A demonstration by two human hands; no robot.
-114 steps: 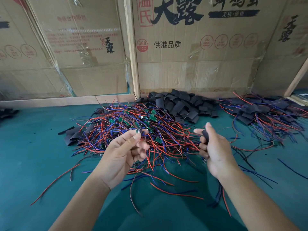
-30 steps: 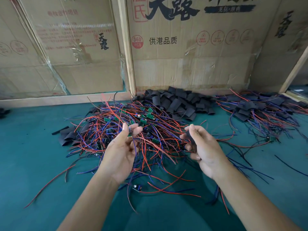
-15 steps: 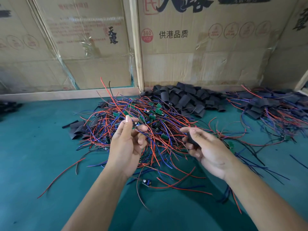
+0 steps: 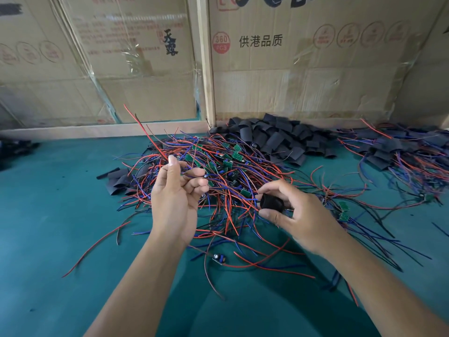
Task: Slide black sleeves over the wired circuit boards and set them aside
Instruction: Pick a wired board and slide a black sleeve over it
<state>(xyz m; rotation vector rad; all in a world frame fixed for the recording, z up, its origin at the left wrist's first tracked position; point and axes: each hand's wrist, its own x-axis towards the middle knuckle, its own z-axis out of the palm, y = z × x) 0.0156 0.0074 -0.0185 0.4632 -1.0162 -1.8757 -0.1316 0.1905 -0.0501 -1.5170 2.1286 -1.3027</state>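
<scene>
As seen from the head camera, the left hand (image 4: 173, 203) pinches thin wires between thumb and fingers (image 4: 194, 172); whether a board hangs from them cannot be told. The right hand (image 4: 295, 215) grips an open sleeve (image 4: 271, 202), mouth turned toward the left hand — threading appears not yet begun. Sleeved boards (image 4: 398, 152) lie heaped at far right, so part of the job looks done; a large tangle of bare boards (image 4: 226, 164) remains at centre, one stray board (image 4: 218, 259) nearer. Spare sleeves (image 4: 279, 139) are piled on the desk (image 4: 48, 239) against cartons (image 4: 303, 69) — no container holds any parts.
</scene>
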